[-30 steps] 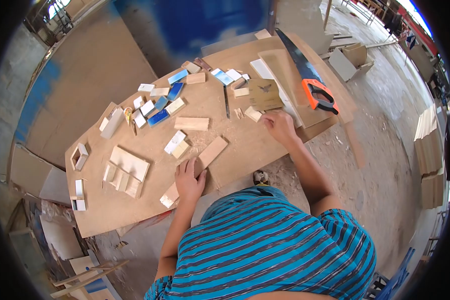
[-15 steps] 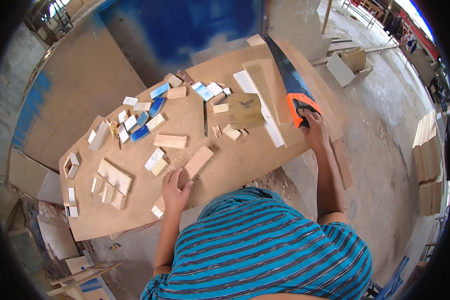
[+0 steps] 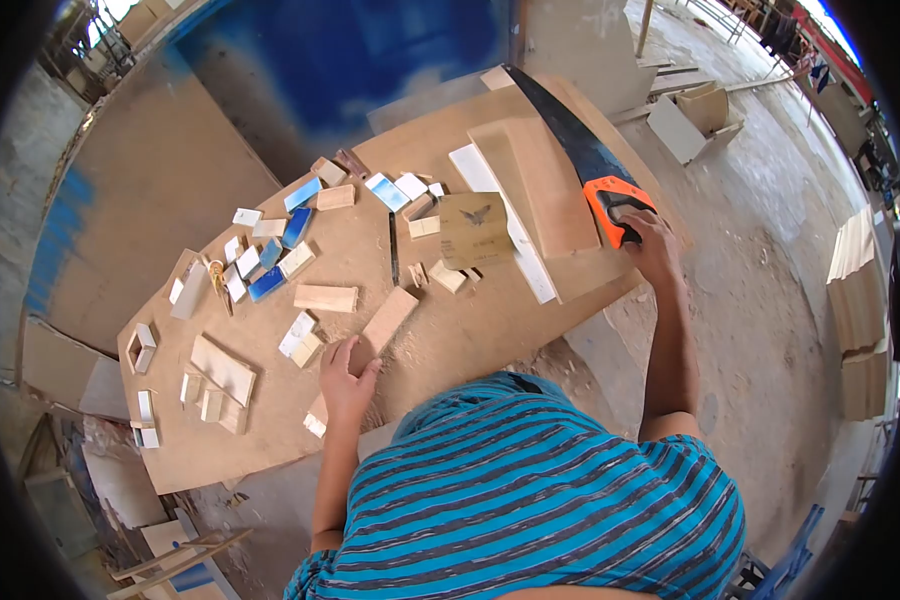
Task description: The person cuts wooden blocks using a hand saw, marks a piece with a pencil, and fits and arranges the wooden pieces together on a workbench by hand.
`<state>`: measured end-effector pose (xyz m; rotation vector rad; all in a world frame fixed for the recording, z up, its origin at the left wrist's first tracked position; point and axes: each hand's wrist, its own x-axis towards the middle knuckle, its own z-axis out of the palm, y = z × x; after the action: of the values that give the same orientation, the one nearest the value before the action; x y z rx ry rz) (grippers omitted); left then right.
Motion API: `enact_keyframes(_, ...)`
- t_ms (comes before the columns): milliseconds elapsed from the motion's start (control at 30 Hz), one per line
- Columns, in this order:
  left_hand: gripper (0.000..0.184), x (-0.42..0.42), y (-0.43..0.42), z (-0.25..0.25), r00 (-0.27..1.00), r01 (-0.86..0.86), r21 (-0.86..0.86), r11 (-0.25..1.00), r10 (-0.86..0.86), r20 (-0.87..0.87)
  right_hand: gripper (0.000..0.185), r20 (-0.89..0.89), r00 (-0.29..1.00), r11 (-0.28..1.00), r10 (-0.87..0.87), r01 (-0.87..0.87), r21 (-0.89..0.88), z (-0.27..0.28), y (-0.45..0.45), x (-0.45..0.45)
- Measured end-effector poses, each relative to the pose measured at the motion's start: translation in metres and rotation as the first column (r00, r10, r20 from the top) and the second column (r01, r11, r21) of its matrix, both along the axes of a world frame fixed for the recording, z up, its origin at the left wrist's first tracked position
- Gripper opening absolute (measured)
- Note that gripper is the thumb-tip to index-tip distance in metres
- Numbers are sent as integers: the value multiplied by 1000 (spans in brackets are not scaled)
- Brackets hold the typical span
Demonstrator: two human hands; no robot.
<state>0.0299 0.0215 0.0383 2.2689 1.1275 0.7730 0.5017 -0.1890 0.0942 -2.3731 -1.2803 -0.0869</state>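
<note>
My left hand [image 3: 348, 380] rests on a flat wooden strip [image 3: 389, 322] near the table's front edge, thumb and fingers around its sides. On the right, my right hand [image 3: 654, 245] has its fingers closed on the orange and black handle of a hand saw [image 3: 610, 186]. The saw's dark blade points away toward the table's back edge. Left of the saw lie a long white-edged strip [image 3: 510, 225] and a brown sheet of sandpaper with a printed bird [image 3: 475, 230]. A short wooden block [image 3: 326, 298] and a white block [image 3: 297, 333] lie beyond my left hand.
Several blue, white and bare wood blocks [image 3: 267, 283] lie along the back of the table [image 3: 450, 340]. A joined wooden piece [image 3: 222, 370] is at the left. Stacked boards [image 3: 858, 300] stand at the far right, and a box-like piece [image 3: 681, 128] lies on the floor.
My right hand has moved right from beside the sandpaper to the saw handle and closed on it. The saw's handle has swung slightly to the right. My left hand stays on the strip.
</note>
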Motion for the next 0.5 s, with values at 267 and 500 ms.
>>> enact_keyframes(267, 49, -13, 6, -19, 995, -88, 37, 995, 89, -38, 48, 88, 993, 987, -80, 91, -135, 6, 19, -15)
enact_keyframes(500, 48, -12, 7, -14, 991, -121, 29, 992, 123, -50, 47, 92, 985, 970, -148, 162, -179, 8, 25, -28)
